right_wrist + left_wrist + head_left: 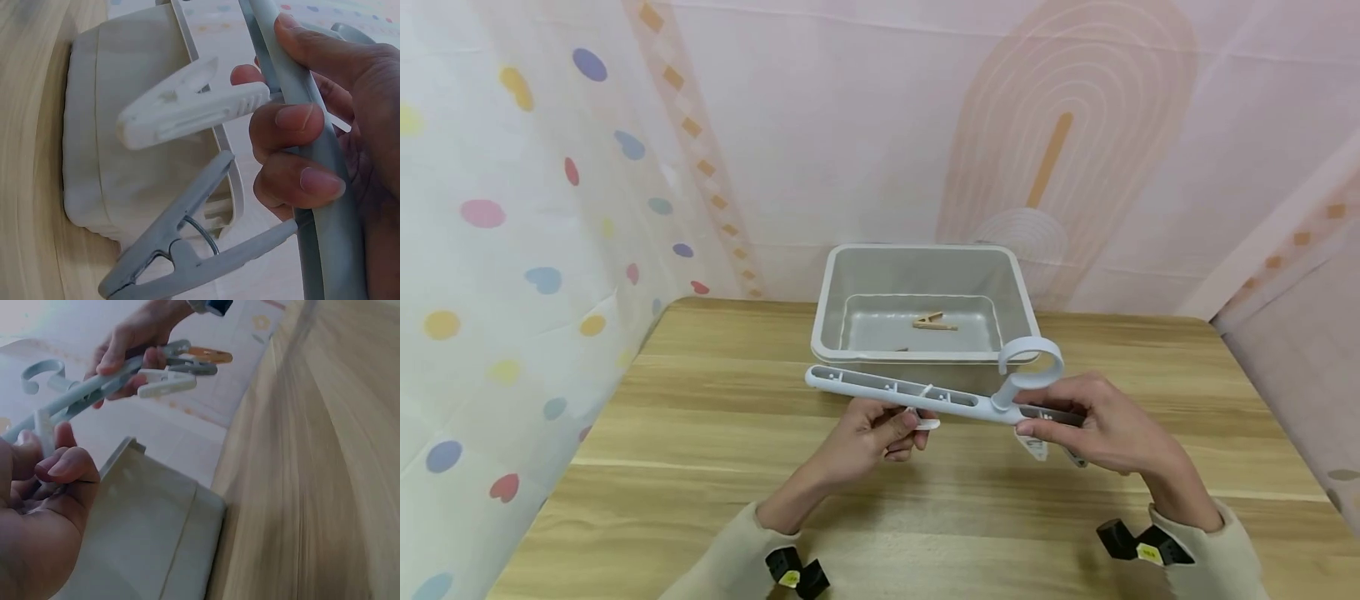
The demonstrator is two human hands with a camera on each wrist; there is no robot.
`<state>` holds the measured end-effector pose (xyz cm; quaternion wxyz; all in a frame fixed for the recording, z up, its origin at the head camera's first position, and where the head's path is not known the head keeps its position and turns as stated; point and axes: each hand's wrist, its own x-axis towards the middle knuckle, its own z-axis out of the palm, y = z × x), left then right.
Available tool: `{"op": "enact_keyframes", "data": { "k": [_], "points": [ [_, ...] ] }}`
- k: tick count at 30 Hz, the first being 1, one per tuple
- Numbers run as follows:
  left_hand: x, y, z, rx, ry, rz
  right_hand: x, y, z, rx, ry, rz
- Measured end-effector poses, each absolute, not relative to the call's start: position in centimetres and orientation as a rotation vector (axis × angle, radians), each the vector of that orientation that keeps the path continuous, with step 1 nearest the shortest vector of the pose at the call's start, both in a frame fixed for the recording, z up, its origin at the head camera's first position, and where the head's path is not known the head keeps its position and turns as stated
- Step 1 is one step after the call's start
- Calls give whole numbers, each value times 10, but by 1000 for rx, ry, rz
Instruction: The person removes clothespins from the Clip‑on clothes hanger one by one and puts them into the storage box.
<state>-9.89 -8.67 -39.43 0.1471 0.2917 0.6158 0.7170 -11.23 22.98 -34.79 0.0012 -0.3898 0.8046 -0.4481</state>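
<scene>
A pale blue-grey clip hanger (987, 407) with a curved hook (1033, 380) is held above the table, in front of the bin. My right hand (1108, 423) grips its right end, fingers wrapped round the bar. From that end hang a white clothespin (194, 115), a grey clothespin (187, 265) and an orange clothespin (211, 355). Under the bar's middle, my left hand (871, 433) pinches a small white piece (928, 424), seemingly another clothespin. Fingers partly hide it, and whether it is attached to the bar I cannot tell.
A light grey plastic bin (822, 333) stands at the back of the wooden table (715, 475). Inside lies a tan clothespin (935, 327), and a sliver of another brown thing shows by the near wall. A patterned cloth (850, 125) hangs behind.
</scene>
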Motion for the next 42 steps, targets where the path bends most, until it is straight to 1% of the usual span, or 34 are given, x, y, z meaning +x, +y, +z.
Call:
{"op": "enact_keyframes", "data": {
  "k": [6, 15, 22, 29, 36, 42],
  "points": [
    [-103, -97, -394, 810, 1977, 1906, -112, 233, -349, -1223, 2542, -1416],
    [-106, -109, -387, 780, 2279, 1794, -112, 233, -348, -1202, 2505, -1434],
    [-104, -113, -382, 830, 2521, 1755, -111, 232, -348, -1252, 2498, -1440],
    [-107, -122, -378, 882, 2596, 1775, -111, 236, -348, -1220, 2520, -1450],
    [-112, -133, -369, 835, 2661, 1757, -108, 241, -345, -1161, 2559, -1465],
    [-119, -142, -362, 869, 2713, 1794, -106, 243, -342, -1146, 2548, -1473]
  ]
}}
